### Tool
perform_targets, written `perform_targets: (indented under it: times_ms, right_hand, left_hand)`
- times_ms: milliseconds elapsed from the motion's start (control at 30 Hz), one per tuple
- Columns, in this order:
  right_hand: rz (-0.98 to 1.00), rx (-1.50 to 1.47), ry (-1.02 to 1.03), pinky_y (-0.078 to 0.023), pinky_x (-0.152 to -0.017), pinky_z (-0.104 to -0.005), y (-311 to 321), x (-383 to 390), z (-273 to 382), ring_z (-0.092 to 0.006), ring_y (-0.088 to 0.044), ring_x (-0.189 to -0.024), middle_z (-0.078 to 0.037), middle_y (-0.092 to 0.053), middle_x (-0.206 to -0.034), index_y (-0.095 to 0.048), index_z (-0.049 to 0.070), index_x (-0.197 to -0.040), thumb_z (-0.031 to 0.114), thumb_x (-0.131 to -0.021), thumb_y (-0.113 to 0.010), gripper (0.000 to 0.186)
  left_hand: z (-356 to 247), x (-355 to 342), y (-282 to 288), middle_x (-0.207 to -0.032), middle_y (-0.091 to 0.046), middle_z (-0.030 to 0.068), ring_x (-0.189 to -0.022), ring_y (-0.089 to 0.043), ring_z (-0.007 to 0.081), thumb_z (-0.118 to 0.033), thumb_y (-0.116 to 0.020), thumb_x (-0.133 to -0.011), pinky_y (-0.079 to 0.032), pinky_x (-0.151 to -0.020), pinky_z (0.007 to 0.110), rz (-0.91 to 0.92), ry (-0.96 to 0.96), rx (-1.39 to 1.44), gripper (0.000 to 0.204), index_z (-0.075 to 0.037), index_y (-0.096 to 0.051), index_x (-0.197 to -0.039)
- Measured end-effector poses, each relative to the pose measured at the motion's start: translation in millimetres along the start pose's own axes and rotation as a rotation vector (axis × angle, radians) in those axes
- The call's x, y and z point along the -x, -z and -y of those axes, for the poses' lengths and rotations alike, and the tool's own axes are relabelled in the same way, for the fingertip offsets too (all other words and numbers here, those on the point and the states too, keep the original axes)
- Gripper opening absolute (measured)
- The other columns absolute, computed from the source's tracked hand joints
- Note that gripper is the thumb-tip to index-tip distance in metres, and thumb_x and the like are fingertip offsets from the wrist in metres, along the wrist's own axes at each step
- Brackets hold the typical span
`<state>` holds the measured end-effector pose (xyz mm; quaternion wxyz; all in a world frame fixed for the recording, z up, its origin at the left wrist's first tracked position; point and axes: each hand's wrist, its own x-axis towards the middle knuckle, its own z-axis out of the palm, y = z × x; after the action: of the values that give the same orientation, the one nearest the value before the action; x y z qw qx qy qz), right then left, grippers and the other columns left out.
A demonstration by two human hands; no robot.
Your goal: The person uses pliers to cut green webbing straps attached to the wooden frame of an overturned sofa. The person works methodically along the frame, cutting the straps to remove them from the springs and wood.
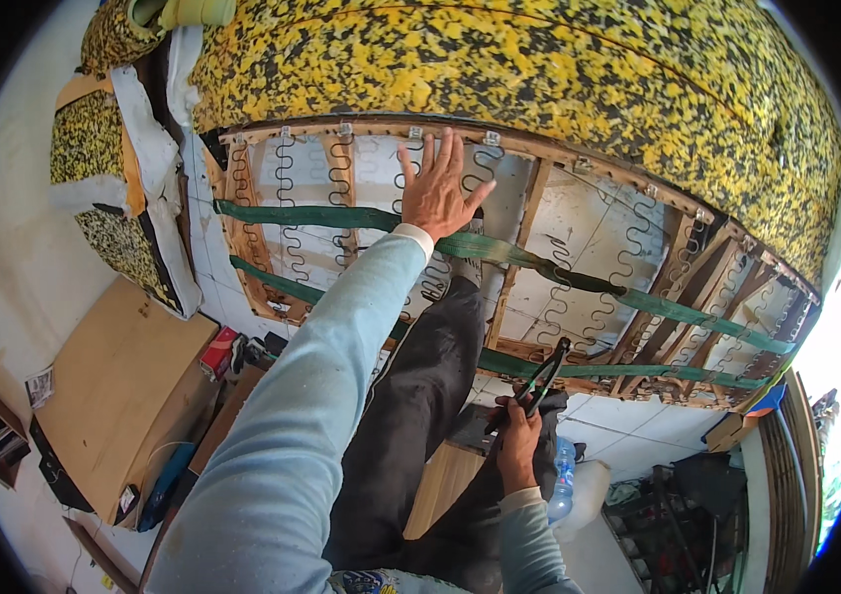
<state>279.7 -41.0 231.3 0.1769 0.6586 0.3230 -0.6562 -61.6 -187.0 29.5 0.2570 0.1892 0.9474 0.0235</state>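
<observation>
The speckled yellow-and-black foam (499, 69) spreads beyond the far edge of the wooden frame (527, 210), looking soft and light, easily dented by a careless push. The frame itself should be rigid and heavy, best steadied by its bare rails. Two green straps (292, 215) run lengthwise across the frame; they look flat, pliant and tough, easiest to take by the edges. Zigzag wire springs (287, 183) span the frame from rail to rail, probably stiff and apt to snap back, so a hold near an end would be surest. The left grip (435, 198) is spread, palm down, its fingertips at the frame's far rail; whether they press on it, I cannot tell. The right grip (517, 436) is curled around the dark pliers (547, 374), whose head points at the frame's near edge. They are likely stiff and fairly light, best held low on the handles for leverage. Smallest, metal clips (493, 138) line the frame's far rail, hard and slick.
</observation>
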Motion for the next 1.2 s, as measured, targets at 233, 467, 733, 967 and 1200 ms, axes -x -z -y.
perform_targets:
  times_ms: [233, 467, 733, 967, 1200]
  right_hand:
    - [-0.048, 0.113, 0.022, -0.055, -0.066, -0.0341, -51.0, 1.4, 43.2, -0.0199, -0.069, -0.076, -0.011, -0.072, -0.096, -0.06, 0.002, -0.125, 0.016, -0.104, -0.059, 0.026]
    - [0.319, 0.65, 0.164, -0.047, -0.065, -0.03, -194.8, -58.3, 150.4, -0.0161, -0.061, -0.066, -0.009, -0.071, -0.078, -0.065, 0.0, -0.1, 0.033, -0.103, -0.058, 0.033]
    - [0.447, 0.683, -0.163, -0.062, -0.068, -0.0387, -294.5, -104.5, 185.8, -0.0289, -0.075, -0.08, -0.02, -0.076, -0.095, -0.064, -0.008, -0.115, 0.022, -0.1, -0.057, 0.034]
    - [0.485, 0.914, -0.207, -0.067, -0.072, -0.0419, -323.7, -107.0, 213.6, -0.0329, -0.077, -0.086, -0.026, -0.078, -0.103, -0.064, -0.011, -0.116, 0.025, -0.099, -0.053, 0.042]
    - [0.451, 1.116, -0.202, -0.067, -0.071, -0.0413, -341.0, -112.6, 226.5, -0.0317, -0.078, -0.084, -0.026, -0.078, -0.099, -0.065, -0.01, -0.115, 0.029, -0.098, -0.051, 0.045]
  left_hand:
    - [56.5, 2.4, 10.3, -0.173, -0.028, 0.0113, -0.159, -0.027, 0.037, -0.068, -0.042, -0.105, -0.011, -0.13, 0.059, -0.059, -0.257, -0.013, 0.086, -0.007, -0.035, -0.165]
    - [51.8, 34.5, 39.1, -0.143, -0.064, 0.0121, -0.128, -0.063, 0.0355, -0.049, -0.047, -0.11, -0.05, -0.105, 0.053, 0.038, 0.018, 0.605, 0.057, -0.006, -0.061, -0.144]
    - [41.1, 37.7, 52.9, -0.104, -0.071, 0.0039, -0.087, -0.065, 0.0119, -0.042, -0.064, -0.107, -0.053, -0.076, 0.03, 0.414, 0.731, 1.887, 0.046, -0.005, -0.065, -0.134]
    - [36.4, 23.6, 40.6, -0.086, -0.066, 0.0041, -0.07, -0.059, 0.013, -0.035, -0.061, -0.109, -0.048, -0.06, 0.029, 0.483, 0.829, 1.904, 0.035, -0.002, -0.073, -0.111]
    - [31.4, 14.7, 41.3, -0.074, -0.06, 0.0006, -0.059, -0.051, 0.0122, -0.033, -0.059, -0.109, -0.041, -0.054, 0.031, 0.417, 0.934, 1.975, 0.033, -0.005, -0.071, -0.099]
